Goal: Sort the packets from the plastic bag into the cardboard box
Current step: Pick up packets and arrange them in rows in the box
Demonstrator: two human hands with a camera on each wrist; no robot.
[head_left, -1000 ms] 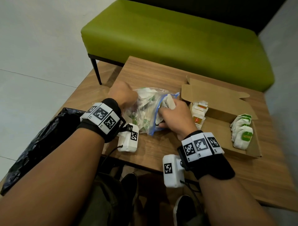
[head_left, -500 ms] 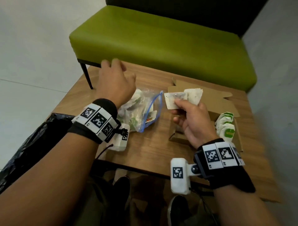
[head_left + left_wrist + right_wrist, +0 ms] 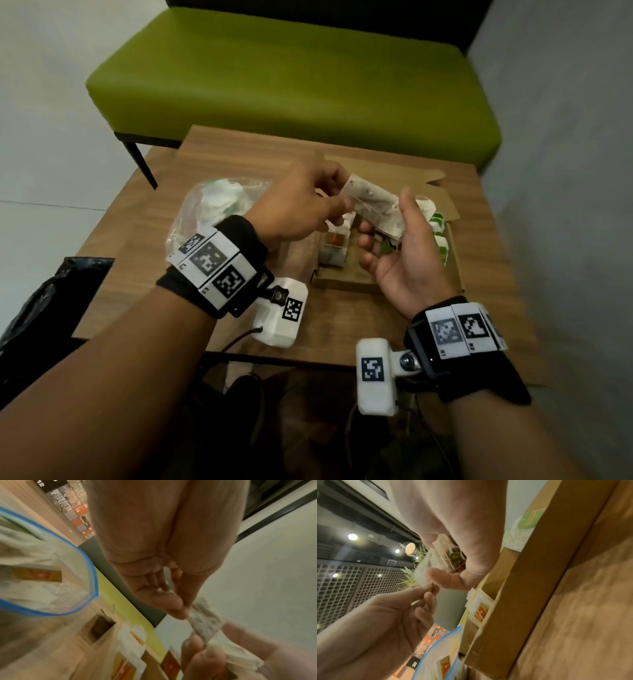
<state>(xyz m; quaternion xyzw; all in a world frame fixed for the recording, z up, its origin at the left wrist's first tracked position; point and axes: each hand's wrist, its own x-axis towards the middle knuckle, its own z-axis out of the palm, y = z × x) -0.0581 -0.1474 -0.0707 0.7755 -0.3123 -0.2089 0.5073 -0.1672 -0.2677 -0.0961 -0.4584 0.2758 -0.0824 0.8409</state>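
From the head view, we see both hands raised above the cardboard box [image 3: 387,279] on the wooden table [image 3: 212,164]. The left hand [image 3: 301,205] pinches one end of a speckled white packet [image 3: 371,202] between thumb and fingertips; the right hand [image 3: 407,253], palm up, curls its fingers and thumb around a small stack of packets at the other end. The plastic bag [image 3: 212,209] lies to the left of the box, holding more packets. Orange-labelled packets [image 3: 335,245] stand in the box's left part, green-labelled packets [image 3: 440,236] at its right. A green bench [image 3: 291,82] stands behind the table.

In the left wrist view, the left hand [image 3: 171,588] nips the packet [image 3: 204,626] tip; the bag's blue-edged mouth [image 3: 91,574] gapes beside it.

In the right wrist view, the right hand [image 3: 462,555] clasps its stack, the left hand [image 3: 393,614] tugging one corner.
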